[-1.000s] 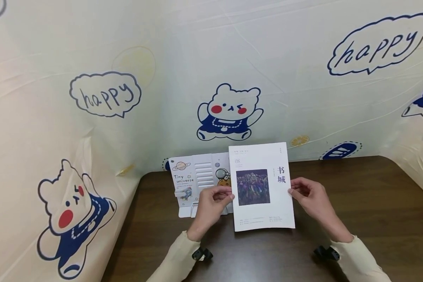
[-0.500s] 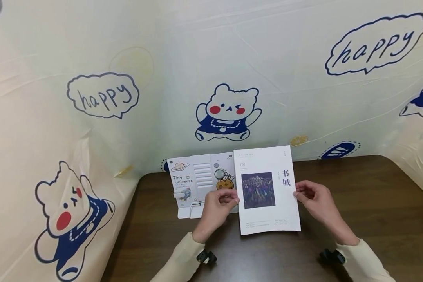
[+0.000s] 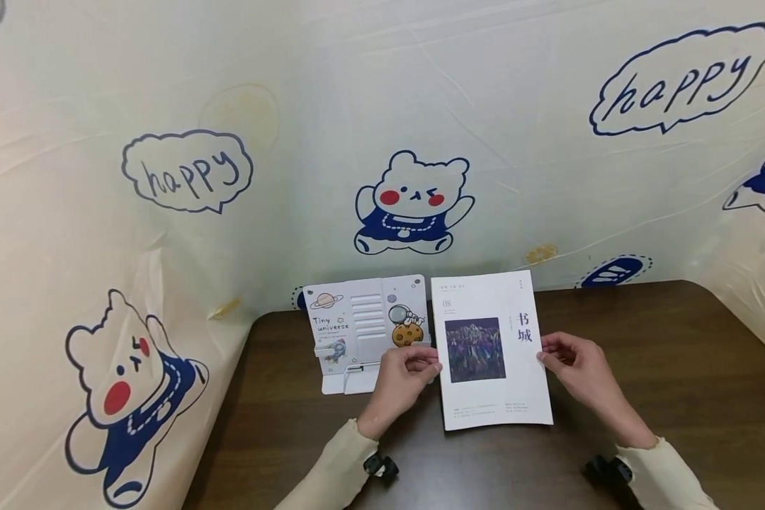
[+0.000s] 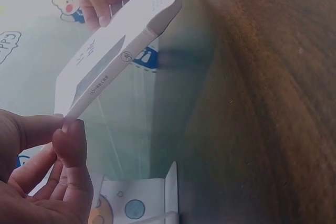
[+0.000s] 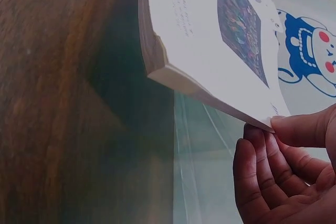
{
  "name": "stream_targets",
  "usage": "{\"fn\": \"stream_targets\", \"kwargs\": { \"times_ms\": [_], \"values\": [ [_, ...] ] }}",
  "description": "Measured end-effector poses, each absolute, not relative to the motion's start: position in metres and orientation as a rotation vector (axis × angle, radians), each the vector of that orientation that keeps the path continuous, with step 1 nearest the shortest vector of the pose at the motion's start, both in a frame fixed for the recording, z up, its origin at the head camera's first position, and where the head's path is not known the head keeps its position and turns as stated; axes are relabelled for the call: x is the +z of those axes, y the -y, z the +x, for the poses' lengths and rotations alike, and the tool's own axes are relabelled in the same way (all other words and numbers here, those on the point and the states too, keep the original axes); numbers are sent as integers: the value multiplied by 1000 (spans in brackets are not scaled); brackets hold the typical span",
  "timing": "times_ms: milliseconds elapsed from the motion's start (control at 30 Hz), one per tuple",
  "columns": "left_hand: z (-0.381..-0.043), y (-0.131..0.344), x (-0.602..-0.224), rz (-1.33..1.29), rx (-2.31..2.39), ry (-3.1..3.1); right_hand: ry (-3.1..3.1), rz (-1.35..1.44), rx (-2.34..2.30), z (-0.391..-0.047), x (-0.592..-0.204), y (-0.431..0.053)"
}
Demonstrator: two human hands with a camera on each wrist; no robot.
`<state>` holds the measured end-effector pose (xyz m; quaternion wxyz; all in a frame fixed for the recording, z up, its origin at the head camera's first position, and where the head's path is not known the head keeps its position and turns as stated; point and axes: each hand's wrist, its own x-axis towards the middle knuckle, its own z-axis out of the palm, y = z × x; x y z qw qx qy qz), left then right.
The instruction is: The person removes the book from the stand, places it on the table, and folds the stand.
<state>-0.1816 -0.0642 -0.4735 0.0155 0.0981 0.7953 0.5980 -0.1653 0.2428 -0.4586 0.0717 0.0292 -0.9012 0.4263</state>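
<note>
A white paperback book (image 3: 492,397) with a dark square picture on its cover is held up off the table, cover towards me. My left hand (image 3: 405,382) pinches its left edge between thumb and fingers; in the left wrist view that grip falls on the spine (image 4: 100,85). On the opposite side my right hand (image 3: 576,365) pinches the page edge, thumb on the cover, as the right wrist view shows. Just left of the book stands a white folding book stand (image 3: 366,319) printed with planets, an astronaut and "Tiny universe". Its lower right corner is partly hidden behind my left hand.
The brown wooden table (image 3: 676,354) runs under everything. A pale curtain (image 3: 523,106) with bear drawings and "happy" bubbles hangs along the back and both sides. Small black cameras (image 3: 380,467) are strapped to the wrists.
Both hands have carried the book to the right and slightly down in the head view. The stand's right panel, partly covered before, now shows. The grip on the book is unchanged.
</note>
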Motion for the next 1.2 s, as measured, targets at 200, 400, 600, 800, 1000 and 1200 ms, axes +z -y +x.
{"fn": "stream_targets", "kwargs": {
  "times_ms": [200,400,600,800,1000,1200],
  "values": [
    [-185,62,-477,337,1819,-2496,2740,76,1276,-166,-459,-246],
    [-188,57,-482,332,1785,-2498,2765,68,1280,-170,-465,-250],
    [-190,54,-486,368,1769,-2485,2812,45,1273,-173,-473,-256],
    [-192,51,-493,357,1755,-2474,2831,47,1282,-175,-478,-259],
    [-193,48,-501,356,1723,-2475,2872,36,1298,-177,-481,-262],
    [-193,49,-503,375,1649,-2498,2896,33,1347,-180,-484,-263]
  ]
}}
